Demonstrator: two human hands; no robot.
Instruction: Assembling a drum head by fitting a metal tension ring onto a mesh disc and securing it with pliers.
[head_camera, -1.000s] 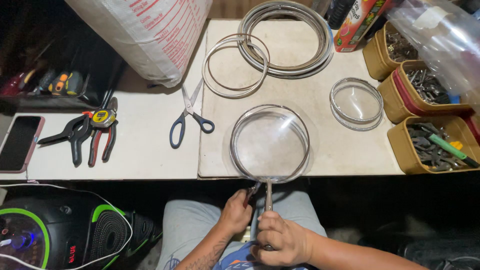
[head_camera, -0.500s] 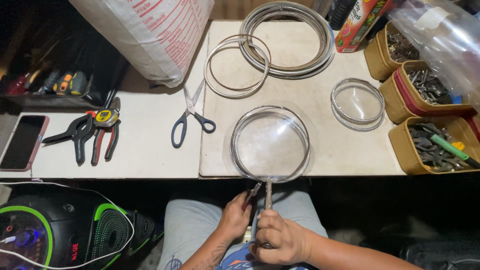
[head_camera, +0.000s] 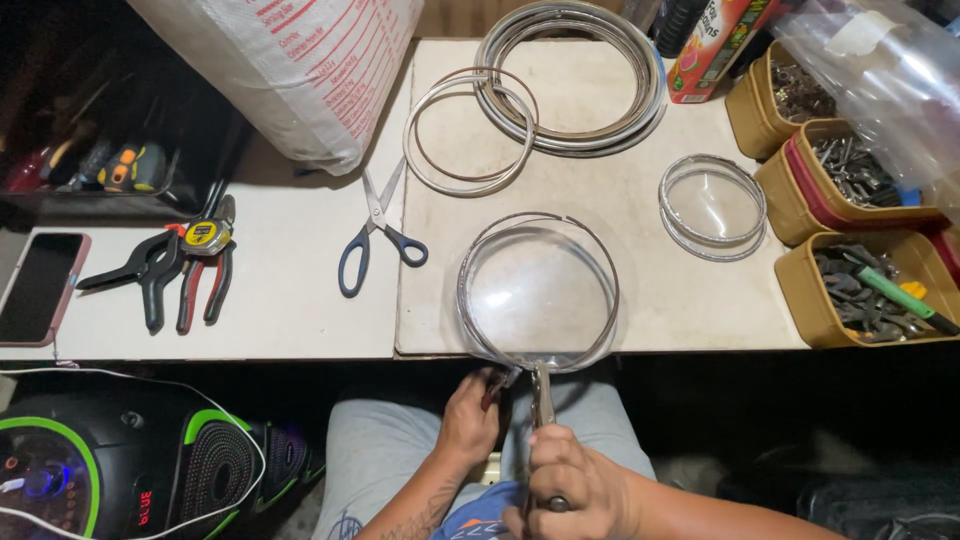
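Head view: both hands at the near edge of the counter, working a metal-rimmed glass lid.

Right hand is clenched on pliers, their long axis running 6 to 12 o'clock, nose meeting the rim at its 6 o'clock point. Left hand, just at 9 o'clock of the pliers, pinches a small rim tab. Lid lies at 12 o'clock from both; scissors farther at 10 o'clock.

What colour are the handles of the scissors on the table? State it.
Dark blue handles on the scissors, with silver blades, seen best in the head view.
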